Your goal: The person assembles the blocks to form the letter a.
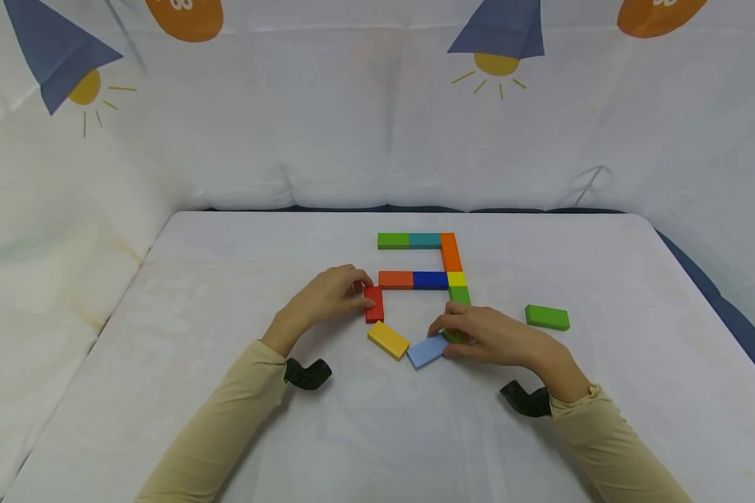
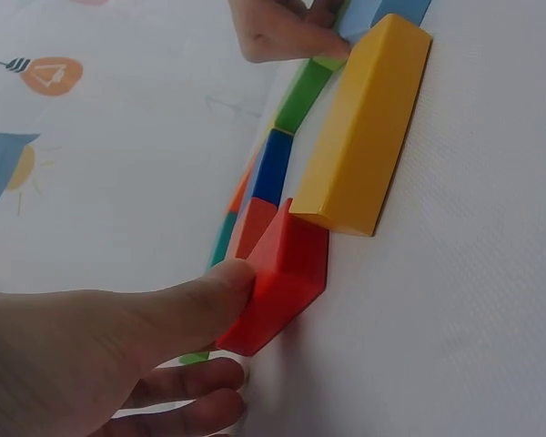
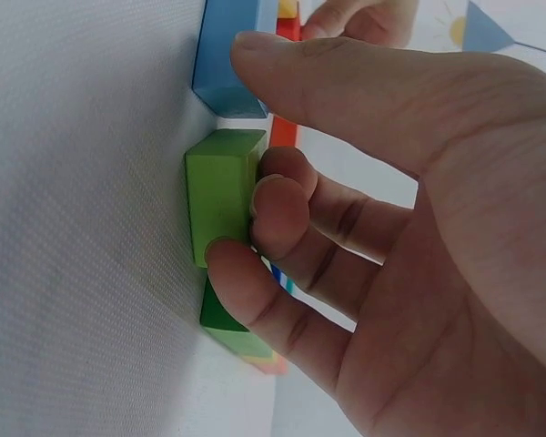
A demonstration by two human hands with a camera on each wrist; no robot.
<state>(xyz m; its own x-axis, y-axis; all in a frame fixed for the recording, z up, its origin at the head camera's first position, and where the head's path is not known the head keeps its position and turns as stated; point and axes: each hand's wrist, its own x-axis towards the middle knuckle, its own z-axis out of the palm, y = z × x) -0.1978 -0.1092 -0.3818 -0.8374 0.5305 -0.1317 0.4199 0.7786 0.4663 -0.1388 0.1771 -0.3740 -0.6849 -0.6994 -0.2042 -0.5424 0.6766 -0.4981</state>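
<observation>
My left hand (image 1: pixel 333 293) pinches a red block (image 1: pixel 374 304) at the lower left of a figure of coloured blocks; its thumb lies against the block in the left wrist view. A yellow-orange block (image 1: pixel 388 340) lies slanted just below the red one. My right hand (image 1: pixel 491 335) is at the figure's lower right. In the right wrist view, its thumb touches a light-blue block (image 3: pixel 232 55), while its bent fingertips touch a green block (image 3: pixel 220 196). In the head view the hand covers much of that green block. Another green block (image 1: pixel 459 296) lies above it.
Red-orange (image 1: pixel 396 280), dark-blue (image 1: pixel 430 280) and yellow (image 1: pixel 456 279) blocks form the middle row. An orange block (image 1: pixel 451 252) joins it to a top row of green (image 1: pixel 393 241) and teal (image 1: pixel 424 241). A loose green block (image 1: pixel 547 317) lies right on the white table (image 1: pixel 635 419).
</observation>
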